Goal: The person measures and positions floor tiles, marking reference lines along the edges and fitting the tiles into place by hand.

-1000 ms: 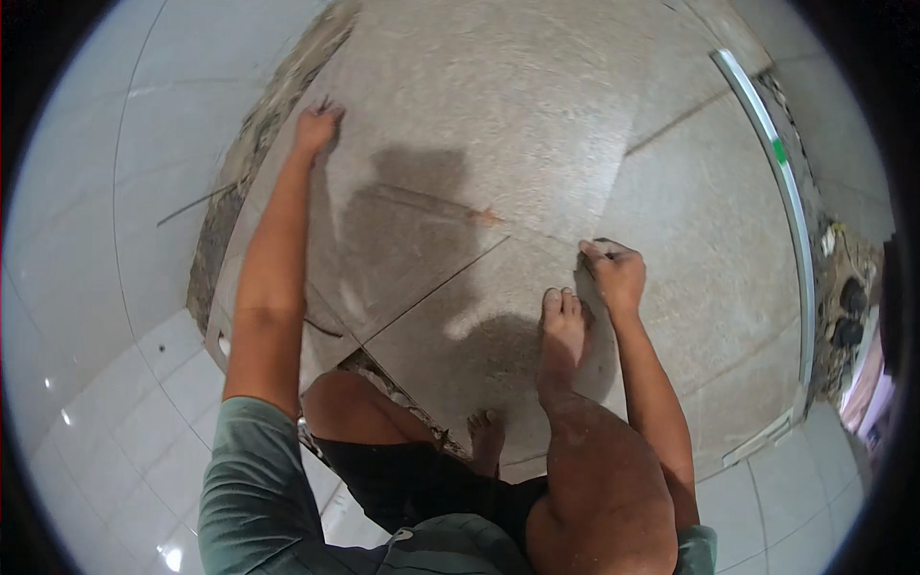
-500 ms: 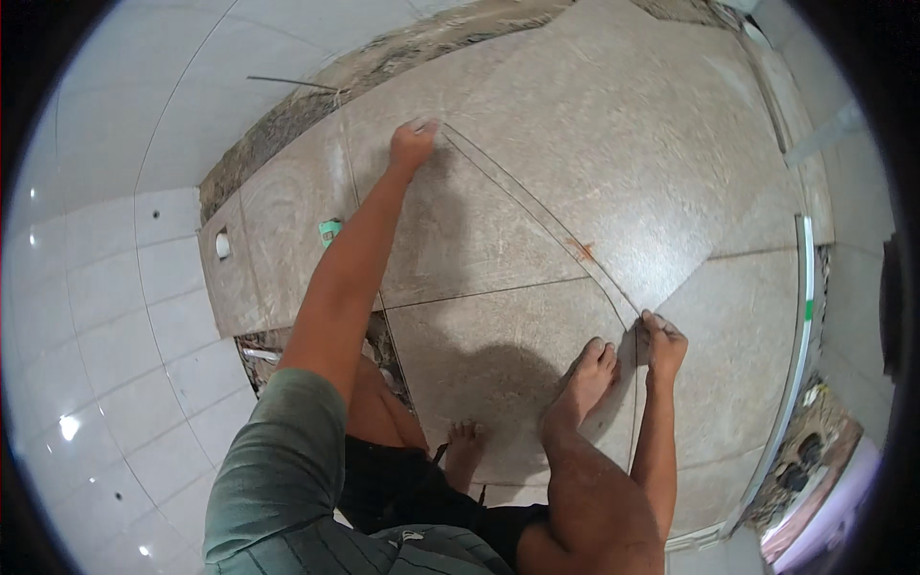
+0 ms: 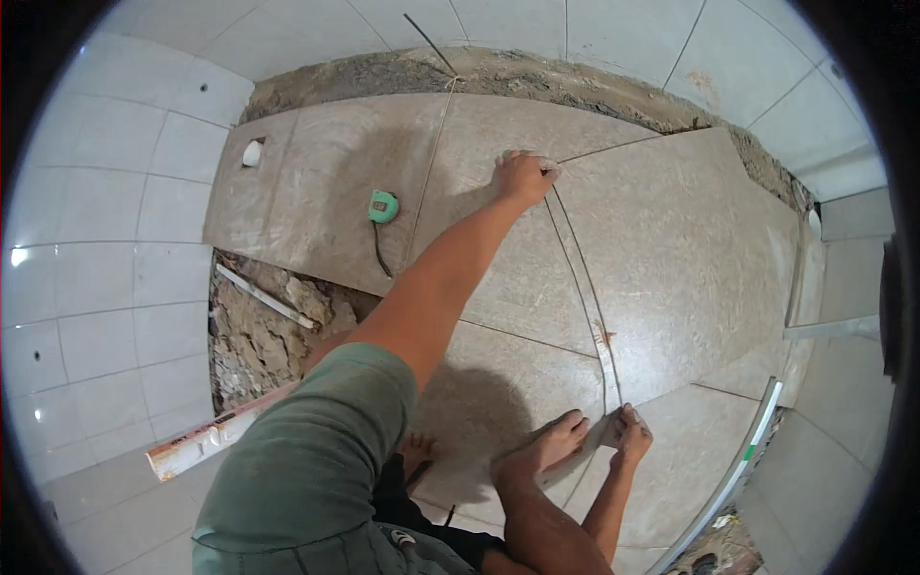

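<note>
My left hand point(image 3: 525, 178) is closed, its fingers at the far end of a long narrow tile strip point(image 3: 575, 254) with dark lines down both sides. Closer to me, my right hand point(image 3: 630, 439) pinches at the strip's near end, beside my bare foot point(image 3: 558, 443). The strip looks flush with the beige floor tiles point(image 3: 690, 259) around it. Whether either end is raised, I cannot tell. An orange mark point(image 3: 604, 334) crosses the strip near its lower part. A green tape measure point(image 3: 383, 206) with a dark strap lies left of my left arm.
Bare rubble point(image 3: 259, 335) shows in a gap at the left, with a pale bar point(image 3: 266, 297) across it. A long metal straightedge point(image 3: 733, 479) lies at the right. Rough mortar point(image 3: 383, 81) borders the white wall tiles point(image 3: 613, 38). A thin rod point(image 3: 429, 45) with string stands there.
The view has turned, so the floor and both hands appear shifted. The tape measure, partly behind my arm before, now shows whole. Both hands stay at the strip's ends.
</note>
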